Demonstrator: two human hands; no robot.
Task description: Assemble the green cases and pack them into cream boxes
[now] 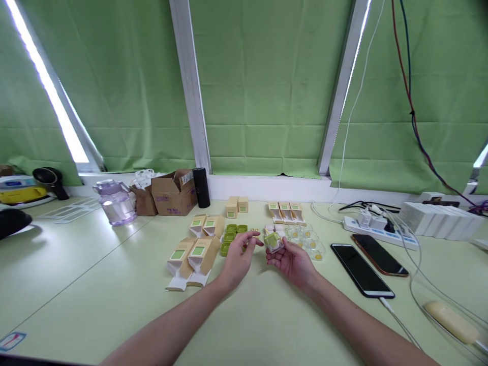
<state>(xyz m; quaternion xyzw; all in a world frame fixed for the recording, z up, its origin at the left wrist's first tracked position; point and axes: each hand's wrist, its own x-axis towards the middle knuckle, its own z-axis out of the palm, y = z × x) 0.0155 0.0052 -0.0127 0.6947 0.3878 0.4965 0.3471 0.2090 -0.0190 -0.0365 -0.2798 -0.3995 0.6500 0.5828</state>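
Near frame centre, my right hand [295,265] pinches the small green-topped case [273,241]; my left hand [237,258] has its fingers loosely parted, seemingly empty. I judge it light, stiff, perhaps slippery, best held by opposite edges.

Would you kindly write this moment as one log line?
right hand: holds clear-and-green container | left hand: open, near green containers | nearby: clear containers, tan cartons

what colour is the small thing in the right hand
The small thing looks green with clear edges, in the head view.
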